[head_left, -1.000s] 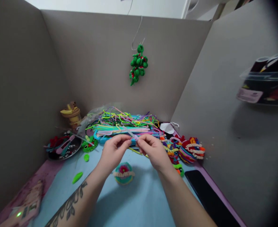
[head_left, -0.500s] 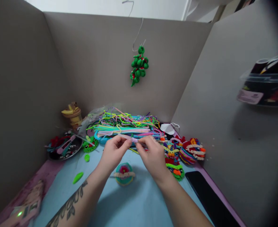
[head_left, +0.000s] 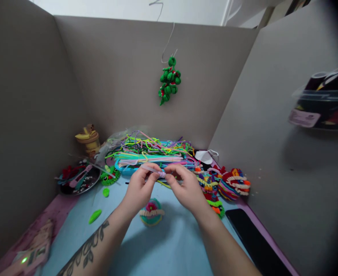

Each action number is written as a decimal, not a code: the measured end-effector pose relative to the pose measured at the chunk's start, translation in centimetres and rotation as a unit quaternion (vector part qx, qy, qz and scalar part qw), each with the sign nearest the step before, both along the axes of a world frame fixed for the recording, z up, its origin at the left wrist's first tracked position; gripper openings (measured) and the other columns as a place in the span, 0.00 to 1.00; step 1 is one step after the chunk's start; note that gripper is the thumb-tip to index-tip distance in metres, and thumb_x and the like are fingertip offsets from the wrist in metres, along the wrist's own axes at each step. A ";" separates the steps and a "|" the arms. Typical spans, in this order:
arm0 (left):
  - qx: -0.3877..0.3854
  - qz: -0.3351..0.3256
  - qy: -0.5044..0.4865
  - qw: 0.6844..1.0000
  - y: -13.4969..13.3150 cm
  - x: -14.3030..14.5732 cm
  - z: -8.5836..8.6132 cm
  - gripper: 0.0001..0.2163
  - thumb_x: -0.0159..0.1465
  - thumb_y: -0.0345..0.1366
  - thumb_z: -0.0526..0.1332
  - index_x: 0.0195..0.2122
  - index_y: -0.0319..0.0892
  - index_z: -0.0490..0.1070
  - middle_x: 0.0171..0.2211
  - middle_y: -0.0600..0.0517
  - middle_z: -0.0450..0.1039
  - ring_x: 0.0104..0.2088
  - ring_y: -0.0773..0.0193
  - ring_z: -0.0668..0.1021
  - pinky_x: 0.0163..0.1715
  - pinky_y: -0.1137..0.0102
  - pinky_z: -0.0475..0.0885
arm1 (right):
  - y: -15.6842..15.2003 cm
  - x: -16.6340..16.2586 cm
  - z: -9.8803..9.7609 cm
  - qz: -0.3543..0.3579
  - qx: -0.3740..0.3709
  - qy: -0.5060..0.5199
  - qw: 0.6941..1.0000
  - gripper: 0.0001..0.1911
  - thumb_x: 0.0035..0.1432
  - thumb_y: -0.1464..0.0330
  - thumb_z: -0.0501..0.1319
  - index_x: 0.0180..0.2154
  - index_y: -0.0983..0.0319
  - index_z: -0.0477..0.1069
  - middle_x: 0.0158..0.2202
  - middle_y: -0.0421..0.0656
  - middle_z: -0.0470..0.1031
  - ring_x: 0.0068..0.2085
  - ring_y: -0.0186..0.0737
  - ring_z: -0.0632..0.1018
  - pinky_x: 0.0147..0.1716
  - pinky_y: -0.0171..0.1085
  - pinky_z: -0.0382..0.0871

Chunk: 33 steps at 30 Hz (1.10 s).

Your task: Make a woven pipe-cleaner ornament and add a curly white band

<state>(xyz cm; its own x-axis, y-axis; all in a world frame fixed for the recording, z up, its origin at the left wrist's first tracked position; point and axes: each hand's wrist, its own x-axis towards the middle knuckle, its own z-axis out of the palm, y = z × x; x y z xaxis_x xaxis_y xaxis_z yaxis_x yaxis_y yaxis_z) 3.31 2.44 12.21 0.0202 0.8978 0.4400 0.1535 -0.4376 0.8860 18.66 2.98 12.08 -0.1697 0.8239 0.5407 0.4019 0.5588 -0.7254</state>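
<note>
Between my two hands is a lilac pipe cleaner (head_left: 162, 174), its middle bunched into a small coil. My left hand (head_left: 140, 187) pinches one side of it, and a straight pale length sticks out past those fingers to the upper left. Fingers of my right hand (head_left: 184, 188) are closed on the coil's other end; the fingertips partly hide it. Below the hands, on the blue cloth (head_left: 163, 253), stands a round turquoise pipe-cleaner piece (head_left: 151, 218) with a cream band and a pink-red flower-like top. My left wrist partly overlaps its edge.
Behind the hands, a blue tray (head_left: 122, 171) is heaped with pipe cleaners (head_left: 154, 157). Finished colourful pieces (head_left: 233, 184) and a black phone-like slab (head_left: 255, 241) lie right. A metal bowl (head_left: 92, 182) and green pieces (head_left: 94, 216) lie left. Grey panels (head_left: 123, 76) enclose three sides.
Both hands have come slightly lower and closer together, with the lilac coil moving down a little. The turquoise piece stays in place.
</note>
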 end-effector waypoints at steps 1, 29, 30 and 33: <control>0.007 -0.001 0.007 1.000 0.0 0.0 0.0 0.04 0.61 0.33 0.57 0.32 0.41 0.71 0.32 0.51 0.72 0.33 0.64 0.73 0.35 0.72 0.68 | 0.1 0.1 0.1 0.013 -0.006 0.001 1.000 0.08 0.60 0.66 0.56 0.34 0.61 0.72 0.32 0.43 0.76 0.33 0.38 0.74 0.32 0.34 0.67; -0.088 -0.019 -0.017 0.996 -0.1 -0.2 0.1 0.09 0.59 0.39 0.61 0.34 0.39 0.75 0.31 0.49 0.77 0.32 0.62 0.76 0.34 0.69 0.71 | -0.3 -0.6 -0.5 -0.081 0.018 0.039 0.996 0.05 0.58 0.68 0.59 0.30 0.61 0.70 0.29 0.41 0.71 0.31 0.37 0.72 0.30 0.33 0.65; -0.094 -0.021 -0.024 0.995 -0.2 -0.2 0.1 0.09 0.59 0.38 0.62 0.34 0.39 0.75 0.32 0.49 0.77 0.33 0.62 0.76 0.35 0.69 0.71 | -0.4 -0.6 -0.5 -0.088 0.030 0.027 0.995 0.05 0.58 0.69 0.59 0.30 0.61 0.70 0.29 0.40 0.71 0.31 0.36 0.72 0.30 0.33 0.65; -0.107 -0.018 -0.042 0.993 -0.1 0.0 0.1 0.09 0.58 0.39 0.63 0.34 0.38 0.75 0.31 0.48 0.77 0.33 0.62 0.76 0.36 0.68 0.71 | -0.5 -0.7 -0.7 -0.109 0.067 -0.017 0.992 0.04 0.59 0.71 0.58 0.31 0.61 0.69 0.30 0.41 0.71 0.32 0.37 0.73 0.31 0.34 0.65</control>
<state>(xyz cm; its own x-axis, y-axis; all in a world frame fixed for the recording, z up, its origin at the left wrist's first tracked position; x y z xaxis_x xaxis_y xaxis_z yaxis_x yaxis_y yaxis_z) 3.26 2.29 12.34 0.0251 0.9702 0.2410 0.0633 -0.2422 0.9682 17.92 2.45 11.36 -0.0161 0.7638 0.6453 0.5470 0.5470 -0.6337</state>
